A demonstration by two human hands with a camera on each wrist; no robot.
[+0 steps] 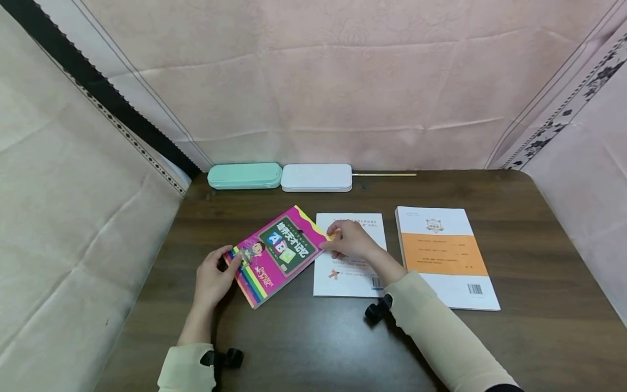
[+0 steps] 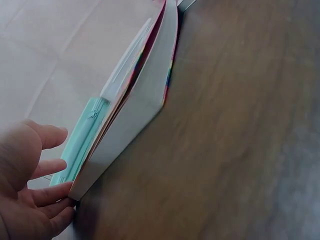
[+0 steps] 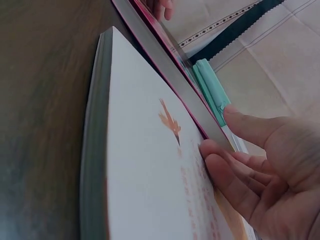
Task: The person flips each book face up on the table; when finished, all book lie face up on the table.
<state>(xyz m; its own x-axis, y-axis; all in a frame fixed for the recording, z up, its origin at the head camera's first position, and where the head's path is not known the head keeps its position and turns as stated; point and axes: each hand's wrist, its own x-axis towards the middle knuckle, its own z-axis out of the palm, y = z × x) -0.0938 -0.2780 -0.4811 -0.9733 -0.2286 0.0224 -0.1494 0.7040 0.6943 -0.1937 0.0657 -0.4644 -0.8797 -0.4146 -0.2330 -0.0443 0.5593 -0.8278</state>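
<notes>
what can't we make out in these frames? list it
- Pink book: small cover print is too small to read in the head view; both wrist views show it edge-on.
- White book: its middle is hidden by the right hand in the head view.
- Left hand: its thumb lies on the pink book's corner, but the fingers are hidden in the head view.
- Mint case: blurred in the wrist views.

Pink book [image 1: 279, 255]: the letters "ABC" are legible on its green chalkboard panel, with large Chinese characters above them, too small to transcribe. White book [image 1: 350, 272]: a barcode at its lower corner; printed lines illegible. Orange-banded book [image 1: 446, 256]: a barcode, a small emblem, and unreadable text lines.
</notes>
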